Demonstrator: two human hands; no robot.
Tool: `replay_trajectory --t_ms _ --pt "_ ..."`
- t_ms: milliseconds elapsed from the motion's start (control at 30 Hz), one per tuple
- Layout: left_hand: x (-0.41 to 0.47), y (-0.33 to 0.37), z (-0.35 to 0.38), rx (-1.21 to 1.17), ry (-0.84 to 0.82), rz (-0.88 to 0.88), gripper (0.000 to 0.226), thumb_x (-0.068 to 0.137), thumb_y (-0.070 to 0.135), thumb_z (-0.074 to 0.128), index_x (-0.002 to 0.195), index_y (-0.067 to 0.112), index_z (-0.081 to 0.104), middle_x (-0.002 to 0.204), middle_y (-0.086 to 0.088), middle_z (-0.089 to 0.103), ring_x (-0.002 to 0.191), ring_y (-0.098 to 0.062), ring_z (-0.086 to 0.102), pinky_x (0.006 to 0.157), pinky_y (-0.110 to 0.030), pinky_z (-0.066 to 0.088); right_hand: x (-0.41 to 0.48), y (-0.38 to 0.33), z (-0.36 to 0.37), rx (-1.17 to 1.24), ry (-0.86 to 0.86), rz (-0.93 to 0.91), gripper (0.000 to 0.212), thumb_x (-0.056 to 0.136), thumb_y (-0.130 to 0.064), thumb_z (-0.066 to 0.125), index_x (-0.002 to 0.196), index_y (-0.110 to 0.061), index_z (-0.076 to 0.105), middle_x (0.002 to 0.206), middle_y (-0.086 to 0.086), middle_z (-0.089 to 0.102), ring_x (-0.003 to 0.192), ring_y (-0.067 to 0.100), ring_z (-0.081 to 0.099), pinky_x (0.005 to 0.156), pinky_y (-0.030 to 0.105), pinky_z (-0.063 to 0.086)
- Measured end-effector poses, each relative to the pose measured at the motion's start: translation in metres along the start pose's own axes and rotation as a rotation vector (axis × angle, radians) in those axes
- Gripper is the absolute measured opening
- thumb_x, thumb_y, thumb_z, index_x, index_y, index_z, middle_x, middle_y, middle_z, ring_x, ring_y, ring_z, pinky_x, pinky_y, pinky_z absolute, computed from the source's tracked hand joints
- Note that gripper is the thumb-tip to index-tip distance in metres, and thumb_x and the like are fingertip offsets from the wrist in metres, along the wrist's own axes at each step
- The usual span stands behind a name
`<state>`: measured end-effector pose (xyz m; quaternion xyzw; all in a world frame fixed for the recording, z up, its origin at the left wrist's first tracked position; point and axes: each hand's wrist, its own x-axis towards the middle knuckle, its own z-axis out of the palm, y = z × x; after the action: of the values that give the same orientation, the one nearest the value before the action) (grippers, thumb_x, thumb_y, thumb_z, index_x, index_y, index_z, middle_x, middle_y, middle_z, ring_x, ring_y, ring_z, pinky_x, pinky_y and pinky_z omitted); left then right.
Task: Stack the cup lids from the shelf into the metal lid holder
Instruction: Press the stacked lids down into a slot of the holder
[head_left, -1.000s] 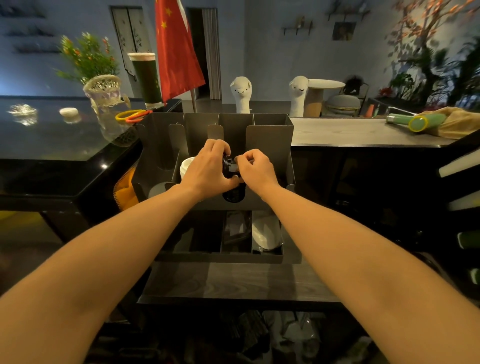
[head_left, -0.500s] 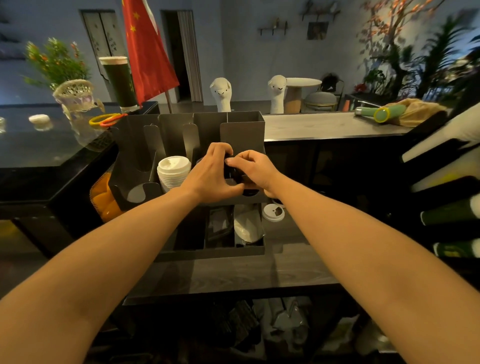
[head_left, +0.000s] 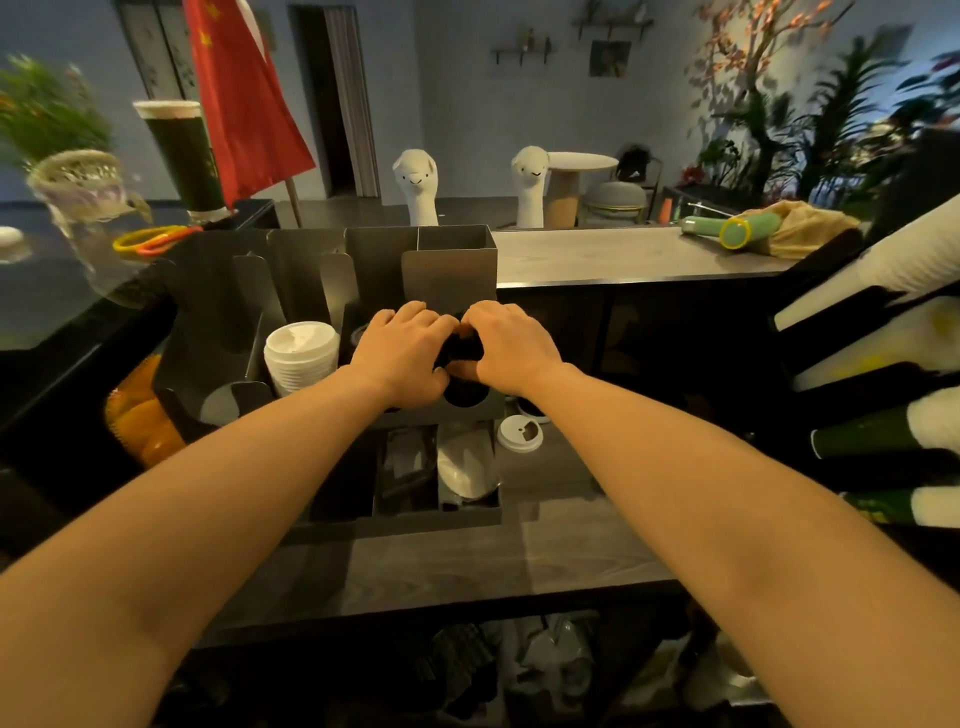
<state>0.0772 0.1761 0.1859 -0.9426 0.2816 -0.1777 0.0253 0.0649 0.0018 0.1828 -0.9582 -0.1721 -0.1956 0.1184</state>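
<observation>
The grey metal lid holder (head_left: 447, 270) stands on the dark counter, split into several upright slots. My left hand (head_left: 400, 353) and my right hand (head_left: 511, 348) are pressed together over its right front slot, both closed on a stack of black lids (head_left: 460, 348) that shows dark between the fingers. The stack sits low in that slot, above a round cutout. A stack of white lids (head_left: 301, 353) fills a slot to the left. One white lid (head_left: 520, 433) lies flat on the counter just right of the holder.
A low metal tray (head_left: 395, 519) with white and dark packets sits in front of the holder. Paper cup stacks (head_left: 883, 431) jut in from the right. A red flag, tall dark cup (head_left: 182, 156), glass jar and orange loops stand at back left. Clutter lies on the shelf below.
Both hands have stayed on the black lids and sunk a little lower into the right front slot. The view has swung, so the holder sits further left than a second ago.
</observation>
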Motion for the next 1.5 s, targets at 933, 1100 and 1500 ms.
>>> replay_trajectory --t_ms 933,1100,1500 --pt "0.030 -0.007 0.031 0.232 -0.218 0.164 0.047 0.089 0.055 0.045 0.107 0.020 0.070 0.108 0.001 0.067 0.117 -0.018 0.054 0.123 -0.041 0.015 0.023 0.020 0.046 -0.250 -0.157 -0.120 0.030 0.098 -0.039 0.044 0.117 -0.018 0.054 0.114 0.005 0.059 0.104 0.024 0.055 0.084 0.039 0.042" --pt "0.030 -0.009 0.033 0.222 -0.200 0.182 0.047 0.089 0.057 0.045 0.111 0.022 0.068 0.108 0.003 0.067 0.117 -0.018 0.054 0.123 -0.041 0.014 0.024 0.016 0.043 -0.254 -0.186 -0.111 0.027 0.097 -0.035 0.046 0.117 -0.017 0.055 0.112 0.004 0.060 0.099 0.024 0.059 0.082 0.039 0.043" --pt "0.005 -0.005 0.018 0.162 0.066 0.294 0.038 0.091 0.047 0.046 0.104 0.021 0.070 0.103 0.000 0.070 0.110 -0.021 0.061 0.113 -0.043 0.032 -0.003 0.018 0.011 -0.075 0.072 -0.061 0.022 0.087 -0.021 0.054 0.107 -0.018 0.064 0.104 0.001 0.061 0.102 0.021 0.051 0.085 0.036 0.042"
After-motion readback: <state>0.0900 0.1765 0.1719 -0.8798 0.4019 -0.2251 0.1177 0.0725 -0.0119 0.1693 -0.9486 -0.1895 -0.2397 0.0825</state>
